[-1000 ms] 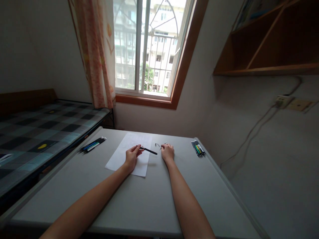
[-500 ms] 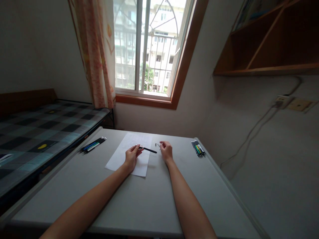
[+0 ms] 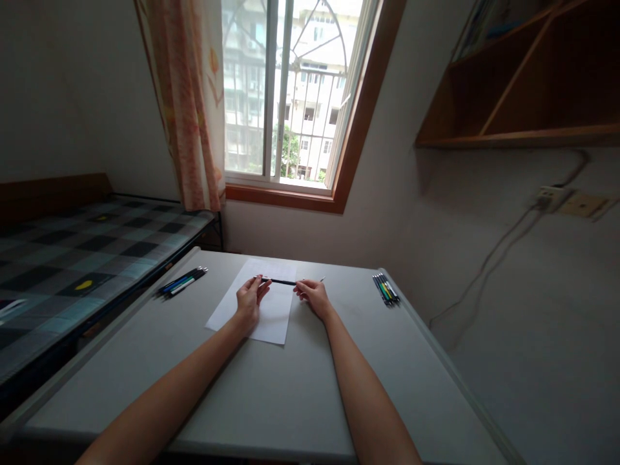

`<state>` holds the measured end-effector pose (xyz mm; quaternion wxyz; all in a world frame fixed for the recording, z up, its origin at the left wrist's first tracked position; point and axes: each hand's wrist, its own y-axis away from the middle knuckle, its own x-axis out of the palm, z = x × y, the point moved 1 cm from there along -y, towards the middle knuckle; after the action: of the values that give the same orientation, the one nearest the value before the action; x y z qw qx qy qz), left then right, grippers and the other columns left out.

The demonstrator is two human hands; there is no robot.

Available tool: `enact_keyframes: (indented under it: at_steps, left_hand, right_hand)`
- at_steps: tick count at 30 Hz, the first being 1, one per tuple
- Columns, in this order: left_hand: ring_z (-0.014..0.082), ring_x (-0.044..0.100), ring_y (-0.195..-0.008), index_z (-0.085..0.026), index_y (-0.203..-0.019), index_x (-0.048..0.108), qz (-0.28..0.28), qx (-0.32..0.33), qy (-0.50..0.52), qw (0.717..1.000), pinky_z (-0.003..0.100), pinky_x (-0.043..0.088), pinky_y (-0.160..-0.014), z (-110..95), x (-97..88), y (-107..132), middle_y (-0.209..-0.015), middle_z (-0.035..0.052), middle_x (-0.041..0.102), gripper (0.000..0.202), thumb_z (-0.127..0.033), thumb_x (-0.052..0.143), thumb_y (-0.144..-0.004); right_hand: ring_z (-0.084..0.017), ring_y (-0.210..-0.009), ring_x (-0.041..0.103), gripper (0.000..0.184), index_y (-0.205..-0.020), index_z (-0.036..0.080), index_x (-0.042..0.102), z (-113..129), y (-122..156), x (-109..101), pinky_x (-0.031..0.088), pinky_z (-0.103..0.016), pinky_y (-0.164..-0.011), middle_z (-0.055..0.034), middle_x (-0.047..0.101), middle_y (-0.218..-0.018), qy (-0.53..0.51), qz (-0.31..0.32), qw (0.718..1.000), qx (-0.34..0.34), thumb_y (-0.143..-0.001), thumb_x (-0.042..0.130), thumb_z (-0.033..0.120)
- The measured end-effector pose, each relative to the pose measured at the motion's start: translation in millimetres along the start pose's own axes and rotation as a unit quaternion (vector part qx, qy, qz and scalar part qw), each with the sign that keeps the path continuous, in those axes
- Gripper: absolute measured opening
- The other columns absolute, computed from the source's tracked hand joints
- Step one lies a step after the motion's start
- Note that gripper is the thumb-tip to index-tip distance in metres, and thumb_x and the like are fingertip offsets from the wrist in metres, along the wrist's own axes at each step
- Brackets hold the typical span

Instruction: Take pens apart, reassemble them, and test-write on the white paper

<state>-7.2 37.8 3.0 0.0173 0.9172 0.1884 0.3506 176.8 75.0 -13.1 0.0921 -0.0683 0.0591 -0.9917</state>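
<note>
A black pen (image 3: 279, 281) is held level above a white sheet of paper (image 3: 264, 303) on the grey table (image 3: 290, 387). My left hand (image 3: 249, 298) pinches the pen's left end. My right hand (image 3: 312, 296) pinches its right end with closed fingers. A thin small part (image 3: 321, 279) pokes out just beyond my right hand; whether it lies on the table or sits in the fingers is unclear.
A bundle of pens (image 3: 183, 281) lies near the table's left edge, another bundle (image 3: 385, 288) near the right edge. A bed with a checked cover (image 3: 72, 258) stands to the left. Window (image 3: 285, 97), curtain and wooden wall shelf (image 3: 523, 84) are behind.
My right hand left the small parts on the table and moved left to the pen's tip. My left hand raised the pen and turned it level.
</note>
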Motion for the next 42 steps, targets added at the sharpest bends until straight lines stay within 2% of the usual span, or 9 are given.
enact_keyframes:
  at_steps: [4,7,13,18,23,29,36,39,42]
  left_hand:
    - [0.0119,0.066,-0.069,-0.014,-0.084,0.060,0.005,0.031,-0.024,0.999,0.021,0.050,-0.062,1.6,-0.5,-1.2,-0.092,0.0050,0.064,0.012,-0.019,0.064,-0.073]
    - [0.0124,0.066,-0.068,-0.013,-0.088,0.061,0.017,0.072,-0.043,0.996,0.022,0.051,-0.063,3.1,-2.2,-4.3,-0.097,0.0078,0.064,0.021,-0.024,0.067,-0.070]
    - [0.0166,0.065,-0.070,-0.011,-0.094,0.062,0.081,0.106,-0.104,0.986,0.028,0.051,-0.066,6.9,-1.3,-0.7,-0.096,0.0111,0.065,0.039,-0.029,0.072,-0.061]
    - [0.0194,0.065,-0.072,-0.012,-0.091,0.065,0.147,0.133,-0.221,0.955,0.027,0.049,-0.061,14.1,3.6,10.0,-0.092,0.0112,0.067,0.037,-0.037,0.069,-0.064]
    - [0.0198,0.063,-0.083,-0.015,-0.091,0.064,0.186,0.203,-0.289,0.917,0.030,0.049,-0.069,15.6,4.9,16.6,-0.098,0.0092,0.066,0.032,-0.039,0.062,-0.071]
    - [0.0180,0.063,-0.081,-0.017,-0.092,0.064,0.185,0.266,-0.336,0.884,0.028,0.049,-0.068,10.3,5.5,24.8,-0.096,0.0077,0.067,0.027,-0.037,0.057,-0.075]
    - [0.0157,0.061,-0.074,-0.019,-0.090,0.064,0.188,0.312,-0.377,0.852,0.024,0.047,-0.059,8.7,4.9,26.5,-0.089,0.0057,0.066,0.023,-0.035,0.058,-0.075]
    - [0.0151,0.060,-0.069,-0.019,-0.088,0.065,0.197,0.303,-0.412,0.837,0.022,0.045,-0.054,11.9,2.4,23.3,-0.082,0.0044,0.065,0.022,-0.035,0.059,-0.073]
    - [0.0149,0.060,-0.068,-0.019,-0.089,0.064,0.191,0.293,-0.420,0.837,0.023,0.045,-0.054,14.0,0.5,20.7,-0.084,0.0046,0.065,0.023,-0.035,0.058,-0.074]
  right_hand:
    - [-0.011,-0.054,0.057,0.029,-0.073,0.013,0.068,-0.6,0.4,0.3,0.045,-0.024,-0.052,-0.0076,0.067,-0.068,-0.008,0.018,1.000,0.018,-0.059,0.069,0.038]
    - [-0.012,-0.056,0.059,0.030,-0.076,0.013,0.068,-0.4,1.2,1.7,0.047,-0.026,-0.056,-0.0078,0.068,-0.069,-0.005,0.035,0.999,0.037,-0.057,0.071,0.036]
    - [-0.013,-0.058,0.060,0.030,-0.078,0.013,0.070,-2.2,2.2,4.2,0.046,-0.025,-0.056,-0.0073,0.069,-0.069,0.031,0.077,0.996,0.040,-0.057,0.071,0.035]
    - [-0.014,-0.061,0.060,0.032,-0.081,0.012,0.070,-3.9,1.2,3.3,0.045,-0.025,-0.056,-0.0088,0.069,-0.073,0.057,0.093,0.994,0.023,-0.058,0.068,0.035]
    - [-0.014,-0.062,0.060,0.034,-0.083,0.012,0.070,-3.1,1.0,2.7,0.045,-0.025,-0.057,-0.0089,0.069,-0.074,0.072,0.098,0.992,0.021,-0.057,0.069,0.035]
    - [-0.014,-0.062,0.059,0.035,-0.085,0.013,0.070,-3.6,0.7,1.3,0.045,-0.026,-0.059,-0.0086,0.069,-0.076,0.090,0.113,0.989,0.028,-0.057,0.069,0.034]
    - [-0.015,-0.067,0.060,0.033,-0.084,0.013,0.070,-6.8,0.0,4.6,0.045,-0.028,-0.066,-0.0062,0.069,-0.077,0.131,0.143,0.981,0.011,-0.055,0.070,0.028]
    - [-0.015,-0.067,0.059,0.029,-0.082,0.012,0.070,-5.0,2.2,7.8,0.045,-0.029,-0.068,-0.0051,0.068,-0.074,0.187,0.138,0.973,-0.007,-0.057,0.068,0.026]
    - [-0.015,-0.066,0.058,0.029,-0.084,0.012,0.070,-1.8,4.5,10.3,0.045,-0.029,-0.067,-0.0045,0.068,-0.072,0.216,0.135,0.967,-0.014,-0.058,0.066,0.025]
